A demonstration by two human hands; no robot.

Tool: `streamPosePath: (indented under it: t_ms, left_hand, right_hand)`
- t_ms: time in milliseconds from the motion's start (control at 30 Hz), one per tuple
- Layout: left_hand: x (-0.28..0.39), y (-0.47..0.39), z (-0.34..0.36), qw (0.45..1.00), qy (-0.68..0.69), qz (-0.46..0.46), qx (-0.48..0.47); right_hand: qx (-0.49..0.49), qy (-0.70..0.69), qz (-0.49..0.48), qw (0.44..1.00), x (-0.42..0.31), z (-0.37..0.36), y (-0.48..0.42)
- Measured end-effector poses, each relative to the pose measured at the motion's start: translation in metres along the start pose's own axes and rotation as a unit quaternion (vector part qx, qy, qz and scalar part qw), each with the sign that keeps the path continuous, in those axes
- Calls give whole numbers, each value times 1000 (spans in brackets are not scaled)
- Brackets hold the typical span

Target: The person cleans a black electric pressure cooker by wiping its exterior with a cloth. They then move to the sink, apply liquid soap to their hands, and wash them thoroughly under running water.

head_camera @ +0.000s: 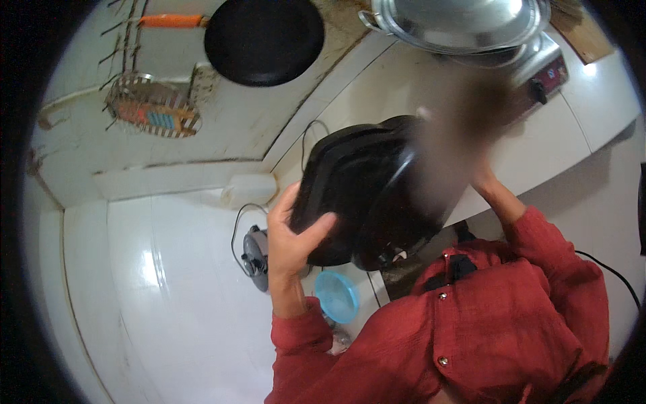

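Observation:
A large glossy black tray-like vessel (348, 187) with a ridged, stepped surface is tilted in front of my chest. My left hand (295, 232) grips its left edge, thumb laid over the near face and fingers behind. At the opposite edge is my right hand (483, 172), where only the heel and wrist show. A brown blurred patch hides its fingers and the vessel's right part, so its grip cannot be made out. Some small pale bits cling at the vessel's lower edge.
A lidded metal pot (459, 25) stands on a countertop cooker (550, 76), near a wooden board (580, 35). A black frying pan (265, 43) and a striped basket (151, 106) hang at the wall. Leftward are a grey cooker (256, 262), a blue bowl (337, 297) and a whitish container (251, 188).

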State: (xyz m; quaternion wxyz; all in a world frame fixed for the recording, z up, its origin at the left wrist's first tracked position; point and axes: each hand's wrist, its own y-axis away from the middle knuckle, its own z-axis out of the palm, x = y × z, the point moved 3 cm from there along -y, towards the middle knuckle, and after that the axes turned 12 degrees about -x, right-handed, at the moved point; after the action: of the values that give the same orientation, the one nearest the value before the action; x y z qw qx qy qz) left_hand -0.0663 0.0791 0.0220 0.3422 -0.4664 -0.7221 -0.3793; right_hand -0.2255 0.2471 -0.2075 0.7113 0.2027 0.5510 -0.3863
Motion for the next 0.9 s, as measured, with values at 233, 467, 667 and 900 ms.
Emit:
streamPosePath:
  t_ms: [233, 467, 667, 900]
  left_hand:
    - [5, 1, 4, 997, -76, -6, 2]
    - [10, -5, 8, 992, -125, 11, 8]
    - [24, -6, 6, 998, -64, -7, -1]
    - [18, -8, -1, 999, -23, 36, -16]
  right_hand:
    - [-5, -171, 171, 970, 150, -8, 26]
    - [72, -151, 38, 985, 102, -11, 10]
    - [19, -33, -123, 992, -24, -11, -25]
    - [41, 190, -248, 949, -89, 63, 13]
